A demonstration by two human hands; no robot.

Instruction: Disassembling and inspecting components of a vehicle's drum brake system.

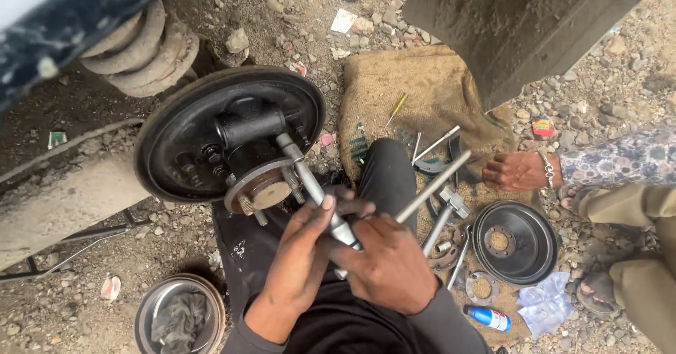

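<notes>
Both my hands grip a metal cross wrench (331, 213) in front of me. My left hand (299, 259) is wrapped around its shaft with the thumb up along it. My right hand (387, 262) closes on the hub where the arms cross. One arm of the wrench (299, 167) reaches up to a stud on the wheel hub (262, 188). The hub sits on a round black brake backing plate (211, 125) under a vehicle. Another wrench arm (436, 183) points up to the right.
A burlap sack (422, 93) on the gravel carries loose tools, a hammer (443, 213), a black brake drum (515, 241) and a blue can (488, 317). Another person's hand (517, 171) rests on the sack at right. A metal bowl with a rag (179, 317) sits lower left. A coil spring (144, 47) hangs upper left.
</notes>
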